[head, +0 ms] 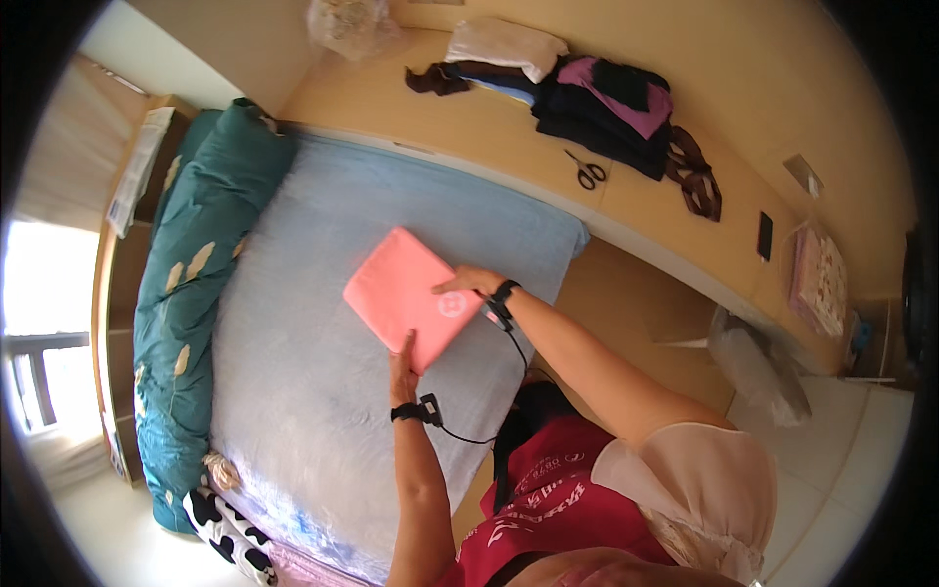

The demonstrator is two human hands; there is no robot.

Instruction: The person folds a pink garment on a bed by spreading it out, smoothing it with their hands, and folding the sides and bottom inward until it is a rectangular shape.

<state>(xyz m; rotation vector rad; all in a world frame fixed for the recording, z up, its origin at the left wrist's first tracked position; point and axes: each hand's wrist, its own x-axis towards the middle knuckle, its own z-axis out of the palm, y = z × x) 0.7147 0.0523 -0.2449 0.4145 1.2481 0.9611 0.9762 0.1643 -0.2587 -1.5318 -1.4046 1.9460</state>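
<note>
A flat pink fabric piece (pixel 400 290), either a pouch or a folded cloth, is held over the blue bed cover (pixel 293 411). It bears a round white print near its right corner. My left hand (pixel 403 370) grips its lower edge, thumb on top. At the right corner, my right hand (pixel 473 282) holds it with the thumb lying across the upper face. The fingers beneath the piece are hidden. Both wrists wear black straps with small devices and cables.
A rolled teal quilt (pixel 194 293) lines the bed's left side. Along the wooden ledge (pixel 352 92) lie scissors (pixel 585 171), dark folded clothes (pixel 605 121), a white plastic-wrapped bundle (pixel 506 45) and a phone (pixel 765 236). A grey plastic bag (pixel 759 370) rests below at right.
</note>
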